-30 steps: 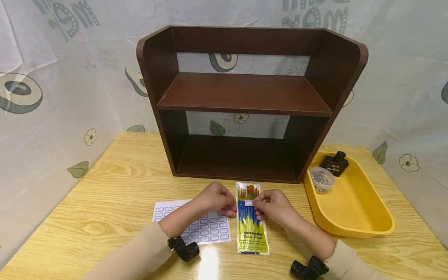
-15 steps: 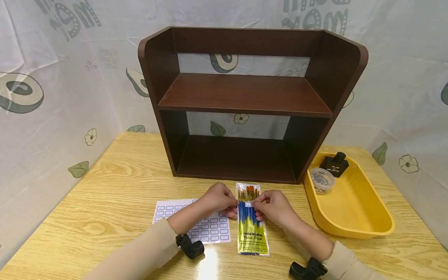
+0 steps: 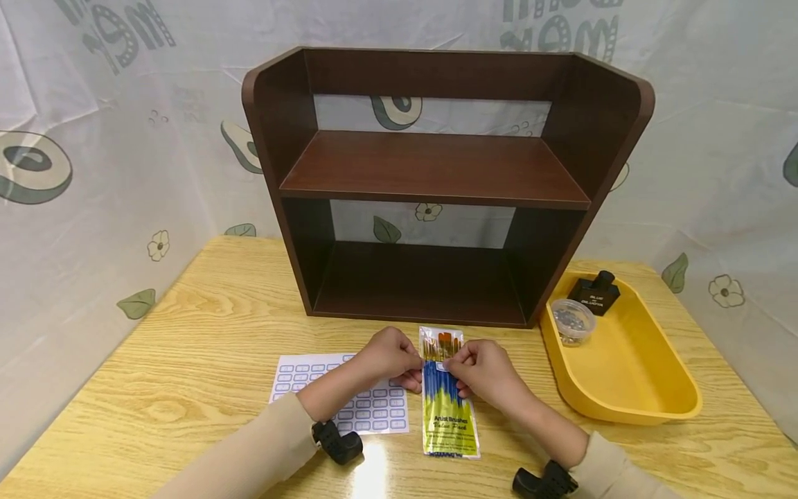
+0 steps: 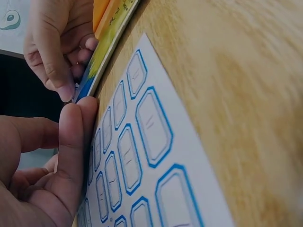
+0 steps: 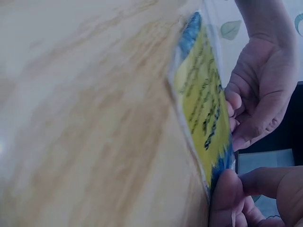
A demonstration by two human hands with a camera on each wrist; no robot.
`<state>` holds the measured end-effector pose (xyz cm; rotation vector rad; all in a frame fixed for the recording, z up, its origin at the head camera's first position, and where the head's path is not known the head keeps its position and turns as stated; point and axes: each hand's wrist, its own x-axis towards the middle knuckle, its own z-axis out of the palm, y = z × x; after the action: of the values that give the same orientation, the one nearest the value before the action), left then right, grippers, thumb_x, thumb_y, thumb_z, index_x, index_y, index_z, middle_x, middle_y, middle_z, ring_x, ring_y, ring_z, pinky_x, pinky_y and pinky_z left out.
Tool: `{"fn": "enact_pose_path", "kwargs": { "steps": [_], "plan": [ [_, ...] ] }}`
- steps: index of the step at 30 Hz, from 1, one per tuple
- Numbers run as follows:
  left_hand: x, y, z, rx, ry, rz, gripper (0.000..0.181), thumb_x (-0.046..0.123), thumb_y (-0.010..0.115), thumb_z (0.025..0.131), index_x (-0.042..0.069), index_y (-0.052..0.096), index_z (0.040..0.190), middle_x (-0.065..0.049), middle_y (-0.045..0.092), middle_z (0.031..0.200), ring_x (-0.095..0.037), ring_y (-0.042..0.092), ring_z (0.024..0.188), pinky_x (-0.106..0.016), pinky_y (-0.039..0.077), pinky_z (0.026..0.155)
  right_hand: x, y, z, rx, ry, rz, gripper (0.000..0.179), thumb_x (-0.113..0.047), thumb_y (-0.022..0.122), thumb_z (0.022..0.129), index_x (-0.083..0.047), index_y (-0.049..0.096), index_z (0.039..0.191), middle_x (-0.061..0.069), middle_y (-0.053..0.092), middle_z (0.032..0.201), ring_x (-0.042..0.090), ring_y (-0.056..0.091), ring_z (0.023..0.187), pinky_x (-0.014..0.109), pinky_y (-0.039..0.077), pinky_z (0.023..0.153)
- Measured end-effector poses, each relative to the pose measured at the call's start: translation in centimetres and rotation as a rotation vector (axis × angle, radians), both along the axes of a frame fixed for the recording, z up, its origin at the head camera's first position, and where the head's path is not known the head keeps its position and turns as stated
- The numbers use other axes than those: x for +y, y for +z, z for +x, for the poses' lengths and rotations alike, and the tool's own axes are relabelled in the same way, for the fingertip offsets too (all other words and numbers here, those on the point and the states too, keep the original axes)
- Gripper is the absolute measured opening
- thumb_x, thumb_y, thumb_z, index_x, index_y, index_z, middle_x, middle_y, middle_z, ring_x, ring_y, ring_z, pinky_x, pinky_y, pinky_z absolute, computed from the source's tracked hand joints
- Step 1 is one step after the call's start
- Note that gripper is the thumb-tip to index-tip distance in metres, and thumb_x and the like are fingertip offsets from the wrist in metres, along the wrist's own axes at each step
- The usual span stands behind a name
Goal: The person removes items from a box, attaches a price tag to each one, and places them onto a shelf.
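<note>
A flat clear pack of artist brushes, yellow and blue, lies on the table with its bristle ends toward the shelf. My left hand pinches at its left edge, fingers curled. From the other side my right hand reaches over the upper part of the pack. Between its thumb and fingers is a small white label sticker with a blue border, against the brush handles and partly covered by the thumb. Under my left forearm lies a sheet of similar labels, also large in the left wrist view.
A dark brown two-tier shelf stands behind the hands. At the right is a yellow tray holding a black bottle and a round clear tub of small pieces. A patterned white cloth hangs around the wooden table.
My left hand has come slightly right to the pack's edge. The right thumb has shifted a little left and now covers more of the label on the pack.
</note>
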<state>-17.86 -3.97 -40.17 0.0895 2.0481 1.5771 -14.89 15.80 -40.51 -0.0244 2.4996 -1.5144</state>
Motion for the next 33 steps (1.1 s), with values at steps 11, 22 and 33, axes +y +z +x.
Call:
{"fn": "enact_pose_path", "kwargs": {
  "steps": [11,22,33],
  "plan": [
    [-0.39,0.13,0.11,0.022,0.0,-0.027,0.017,-0.002,0.063,0.1,-0.009,0.07,0.087,-0.008,0.067,0.066,-0.008,0.067,0.052,-0.023,0.061,0.058,-0.24,-0.19,-0.05,0.098,0.036,0.116,0.013,-0.009,0.072,0.096,-0.004,0.062,0.089,0.003,0.058,0.062,0.012,0.054,0.046,0.024,0.048,0.043],
    [-0.27,0.14,0.23,0.041,-0.017,-0.033,0.016,-0.001,0.063,0.1,-0.009,0.071,0.089,-0.008,0.068,0.067,-0.008,0.068,0.052,-0.024,0.062,0.059,0.02,-0.09,-0.04,0.101,0.071,0.121,0.004,-0.001,0.063,0.1,-0.001,0.062,0.096,0.004,0.057,0.063,0.013,0.056,0.049,0.025,0.051,0.043],
    [-0.01,0.11,0.15,0.049,-0.022,-0.036,0.016,-0.002,0.063,0.1,-0.01,0.071,0.089,-0.01,0.069,0.068,-0.009,0.067,0.052,-0.025,0.062,0.058,-0.51,-0.16,-0.39,0.156,0.081,0.284,0.027,-0.018,0.08,0.093,-0.006,0.055,0.094,0.001,0.047,0.064,0.012,0.044,0.055,0.021,0.031,0.047]
  ]
}}
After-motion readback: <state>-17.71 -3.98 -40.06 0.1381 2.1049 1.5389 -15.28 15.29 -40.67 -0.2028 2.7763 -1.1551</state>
